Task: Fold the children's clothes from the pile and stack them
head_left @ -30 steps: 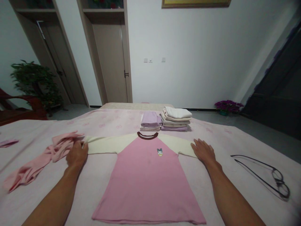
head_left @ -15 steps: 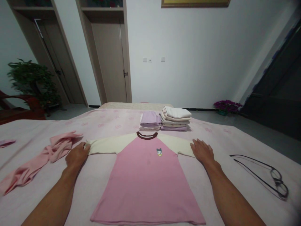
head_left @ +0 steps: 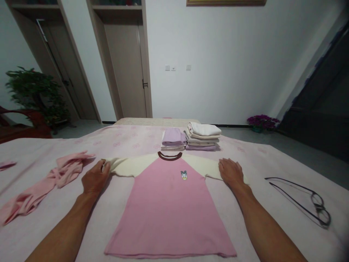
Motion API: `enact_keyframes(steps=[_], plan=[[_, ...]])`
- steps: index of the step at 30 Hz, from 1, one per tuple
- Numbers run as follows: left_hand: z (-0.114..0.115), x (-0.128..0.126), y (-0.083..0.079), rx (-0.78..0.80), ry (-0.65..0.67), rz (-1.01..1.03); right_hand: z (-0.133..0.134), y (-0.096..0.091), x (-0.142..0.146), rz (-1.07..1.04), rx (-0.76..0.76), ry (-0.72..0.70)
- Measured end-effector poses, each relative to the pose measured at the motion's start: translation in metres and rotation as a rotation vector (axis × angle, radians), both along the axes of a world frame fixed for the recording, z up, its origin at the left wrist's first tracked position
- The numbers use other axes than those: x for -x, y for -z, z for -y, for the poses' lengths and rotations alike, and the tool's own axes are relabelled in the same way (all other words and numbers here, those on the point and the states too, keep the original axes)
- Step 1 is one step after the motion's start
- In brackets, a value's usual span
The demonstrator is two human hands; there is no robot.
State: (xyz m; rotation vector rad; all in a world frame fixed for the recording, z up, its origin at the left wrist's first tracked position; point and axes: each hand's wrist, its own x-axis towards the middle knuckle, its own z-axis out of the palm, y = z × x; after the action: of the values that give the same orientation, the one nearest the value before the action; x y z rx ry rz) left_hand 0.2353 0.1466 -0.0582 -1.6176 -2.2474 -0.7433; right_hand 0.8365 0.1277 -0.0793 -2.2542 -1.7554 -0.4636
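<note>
A pink long-sleeved shirt (head_left: 171,211) with cream sleeves, a dark brown collar and a small duck-face patch lies spread flat, collar away from me. My left hand (head_left: 96,176) has its fingers curled on the end of the left-hand sleeve, and the cloth there is bunched and creased. Over the other sleeve rests my right hand (head_left: 231,171), palm down with its fingers laid on the fabric. A bit of that sleeve's cuff shows past the wrist. The undersides of my right fingers are hidden.
The shirt lies on a pale pink sheet (head_left: 131,136). Beyond the collar stand two folded-clothes stacks, one lilac-topped (head_left: 173,137), one white-topped (head_left: 204,129). Crumpled pink clothing (head_left: 51,182) lies at left. Black-framed glasses (head_left: 317,207) lie at right.
My left hand has moved inward, bunching the sleeve end. My right hand has shifted slightly inward along its sleeve, and the cuff now shows beyond it.
</note>
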Motion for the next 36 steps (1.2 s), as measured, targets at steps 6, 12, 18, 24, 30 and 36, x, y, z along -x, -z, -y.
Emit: enact_keyframes(steps=[6, 12, 18, 24, 30, 36], plan=[[0.009, -0.039, -0.009, -0.161, 0.181, 0.107, 0.000, -0.025, 0.048, -0.046, -0.041, -0.198], [0.035, -0.098, -0.027, -0.193, 0.514, 0.379, 0.014, -0.058, 0.098, -0.209, 0.033, -0.229], [0.053, -0.144, -0.036, -0.064, 0.715, 0.610, 0.032, -0.070, 0.145, -0.576, 0.081, -0.491], [0.065, -0.171, -0.036, 0.001, 0.786, 0.474, 0.053, -0.063, 0.200, -1.489, 0.497, -0.695], [0.073, -0.191, -0.020, 0.115, 1.010, 0.243, 0.062, -0.052, 0.226, -1.690, 0.547, -0.822], [0.073, -0.195, -0.012, 0.184, 1.010, 0.106, 0.057, -0.044, 0.229, -1.704, 0.524, -0.816]])
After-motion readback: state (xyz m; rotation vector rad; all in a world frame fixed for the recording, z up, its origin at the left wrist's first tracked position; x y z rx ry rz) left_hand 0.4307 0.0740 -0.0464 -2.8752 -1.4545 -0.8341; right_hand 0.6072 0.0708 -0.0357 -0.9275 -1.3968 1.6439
